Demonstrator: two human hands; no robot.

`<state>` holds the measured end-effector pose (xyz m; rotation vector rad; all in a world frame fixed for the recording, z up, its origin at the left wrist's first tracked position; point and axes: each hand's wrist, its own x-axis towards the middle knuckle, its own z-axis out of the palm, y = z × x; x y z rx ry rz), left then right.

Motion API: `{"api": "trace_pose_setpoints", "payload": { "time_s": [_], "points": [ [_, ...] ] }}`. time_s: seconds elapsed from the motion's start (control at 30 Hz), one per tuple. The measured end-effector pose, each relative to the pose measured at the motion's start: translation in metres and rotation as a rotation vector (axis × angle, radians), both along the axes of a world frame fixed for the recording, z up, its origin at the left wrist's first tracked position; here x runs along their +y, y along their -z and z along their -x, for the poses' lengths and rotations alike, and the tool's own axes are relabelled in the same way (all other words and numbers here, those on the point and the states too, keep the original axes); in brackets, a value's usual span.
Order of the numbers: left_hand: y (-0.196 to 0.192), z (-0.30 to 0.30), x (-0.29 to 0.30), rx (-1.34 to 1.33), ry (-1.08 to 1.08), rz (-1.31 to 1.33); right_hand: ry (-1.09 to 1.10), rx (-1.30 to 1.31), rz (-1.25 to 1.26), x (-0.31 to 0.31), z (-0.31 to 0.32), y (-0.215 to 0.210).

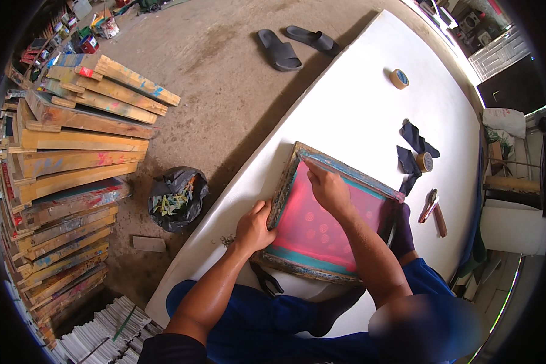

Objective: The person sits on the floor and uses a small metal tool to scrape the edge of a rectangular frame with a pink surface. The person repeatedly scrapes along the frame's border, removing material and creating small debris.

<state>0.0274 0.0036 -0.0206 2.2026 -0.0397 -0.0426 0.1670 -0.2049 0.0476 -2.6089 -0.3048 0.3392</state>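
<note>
A wooden screen-printing frame (291,164) with pink mesh and teal tape borders lies flat on a white table (358,103). My left hand (253,229) grips the frame's left rail near the lower corner. My right hand (327,185) presses its fingers against the inside of the frame's top edge, near the upper left corner, on the teal tape. Whether the fingers pinch anything is too small to tell. My blue-clad legs rest on the table below the frame.
Black pliers (266,280) lie by my left knee. Two tape rolls (399,78) (425,161), dark cloth pieces (414,138) and a red-handled tool (429,204) lie on the table. Stacked wooden frames (73,151), a black rubbish bag (177,198) and black sandals (279,50) are on the floor.
</note>
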Motion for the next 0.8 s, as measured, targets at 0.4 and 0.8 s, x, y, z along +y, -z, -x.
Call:
{"api": "trace_pose_setpoints", "payload": {
  "time_s": [0.4, 0.8],
  "points": [
    [-0.004, 0.000, 0.003, 0.006, 0.015, 0.001, 0.172, 0.477, -0.201, 0.006, -0.024, -0.026],
    [0.001, 0.001, 0.002, 0.014, 0.009, 0.002, 0.028, 0.054, -0.155, -0.001, 0.009, 0.001]
  ]
}}
